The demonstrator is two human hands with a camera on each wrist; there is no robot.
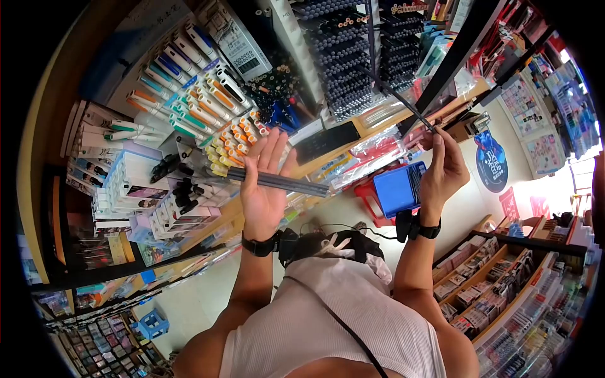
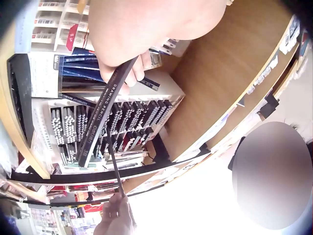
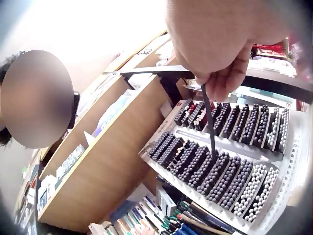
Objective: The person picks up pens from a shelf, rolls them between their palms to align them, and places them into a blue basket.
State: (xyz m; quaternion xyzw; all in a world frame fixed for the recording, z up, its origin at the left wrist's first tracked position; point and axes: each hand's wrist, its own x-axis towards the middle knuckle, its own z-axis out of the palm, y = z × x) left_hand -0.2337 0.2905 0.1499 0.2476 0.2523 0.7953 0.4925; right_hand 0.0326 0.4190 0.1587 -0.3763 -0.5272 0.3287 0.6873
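Note:
Several dark drawing pencils (image 1: 290,184) lie across the palm of my left hand (image 1: 265,211), and its thumb clamps them there while the fingers point up the shelf. In the left wrist view, "DRAWING PENCIL" lettering shows on a dark pencil (image 2: 100,117) of that bunch. My right hand (image 1: 444,170) pinches one long dark pencil (image 1: 403,101) by its end between thumb and fingertips. This pencil slants toward the pencil rack (image 1: 372,44), and in the right wrist view its far end overlaps the rows of upright pencils (image 3: 198,169). White dividers split the rack into narrow columns.
Left of the rack stand white-barrelled pens (image 1: 179,69) with coloured ends and white boxes (image 1: 135,183). A dark bar (image 1: 460,57) crosses near the rack. Below the shelf edge sits a blue bin (image 1: 394,189) over a red one. Shelves of small goods (image 1: 485,283) line the right.

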